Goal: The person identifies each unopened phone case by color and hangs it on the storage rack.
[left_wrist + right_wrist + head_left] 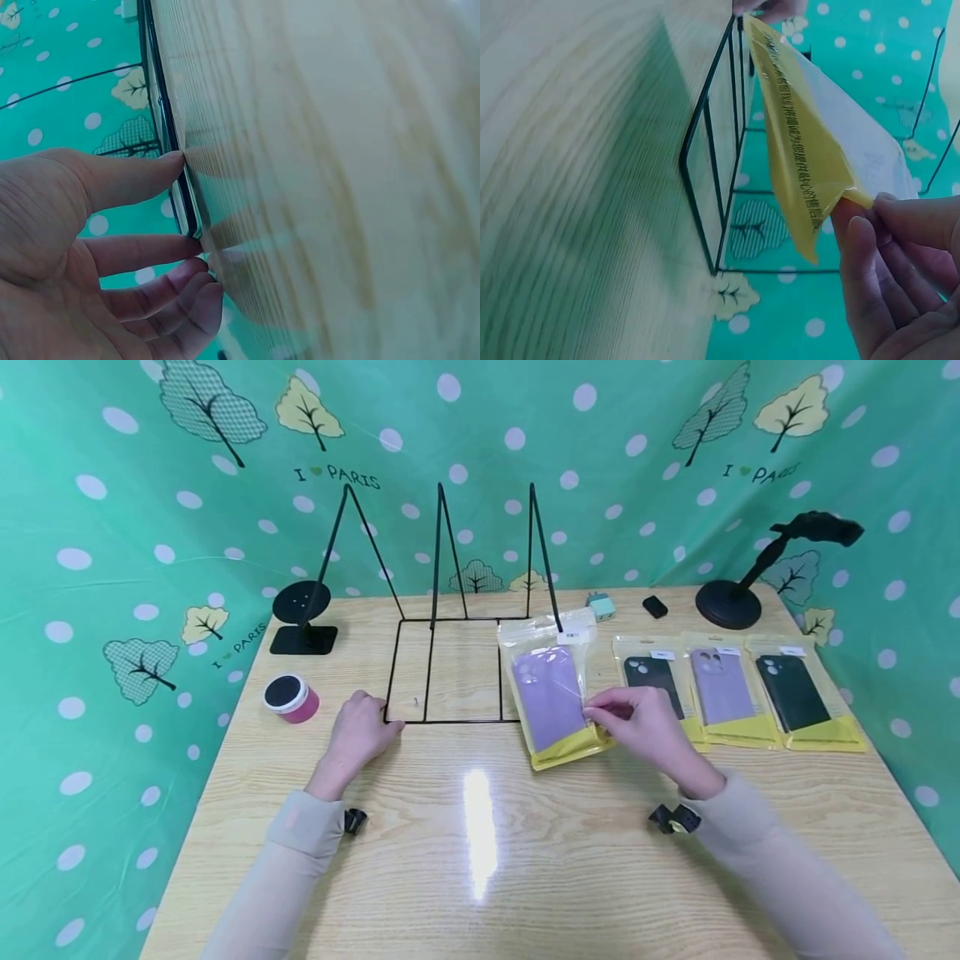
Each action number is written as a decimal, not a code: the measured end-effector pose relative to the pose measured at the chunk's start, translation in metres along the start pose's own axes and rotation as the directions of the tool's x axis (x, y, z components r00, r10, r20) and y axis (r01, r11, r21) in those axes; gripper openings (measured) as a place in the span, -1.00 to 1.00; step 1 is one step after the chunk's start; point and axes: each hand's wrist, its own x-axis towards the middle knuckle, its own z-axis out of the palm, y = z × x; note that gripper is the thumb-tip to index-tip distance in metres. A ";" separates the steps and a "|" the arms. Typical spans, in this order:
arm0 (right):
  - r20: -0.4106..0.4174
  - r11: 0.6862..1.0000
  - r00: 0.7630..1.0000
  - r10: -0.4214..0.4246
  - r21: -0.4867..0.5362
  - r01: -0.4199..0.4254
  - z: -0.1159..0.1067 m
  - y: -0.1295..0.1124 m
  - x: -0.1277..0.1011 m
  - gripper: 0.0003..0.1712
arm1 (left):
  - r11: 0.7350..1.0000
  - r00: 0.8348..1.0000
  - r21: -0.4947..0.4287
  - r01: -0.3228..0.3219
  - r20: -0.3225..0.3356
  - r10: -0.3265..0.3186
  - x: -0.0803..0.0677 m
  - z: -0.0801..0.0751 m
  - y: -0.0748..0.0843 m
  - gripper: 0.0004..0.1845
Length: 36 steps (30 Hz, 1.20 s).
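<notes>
The right hand [645, 727] pinches the lower right edge of a bagged purple phone case [551, 693], which leans tilted against the right end of the black wire rack [450, 672] near the middle of the worktop [480, 860]. The left hand [362, 731] rests with relaxed, nearly straight fingers touching the rack's front left corner, steadying it. By my reading, the step in hand is slotting this case into the rack's rightmost bay. The next move calls for lifting the bag's yellow bottom over the base wire and standing it between the uprights while the rack is held still. Three more bagged cases [731, 689] lie toward the worktop's right edge.
</notes>
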 end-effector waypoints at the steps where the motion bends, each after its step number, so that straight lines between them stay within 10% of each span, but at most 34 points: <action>1: -0.002 1.000 1.000 -0.014 0.006 0.014 0.002 -0.002 -0.001 -0.95 | 1.000 1.000 0.001 -0.002 0.000 0.002 0.000 0.000 0.000 -0.49; 20: -0.060 0.937 0.958 -0.281 0.197 0.287 0.029 -0.080 -0.004 -0.86 | 1.000 1.000 0.027 0.003 -0.001 -0.003 0.000 -0.001 0.001 -0.50; 36: -0.080 0.894 0.931 -0.356 0.261 0.365 0.050 -0.081 0.000 -0.84 | 0.999 0.999 0.033 -0.025 -0.029 0.026 0.001 -0.001 0.001 -0.60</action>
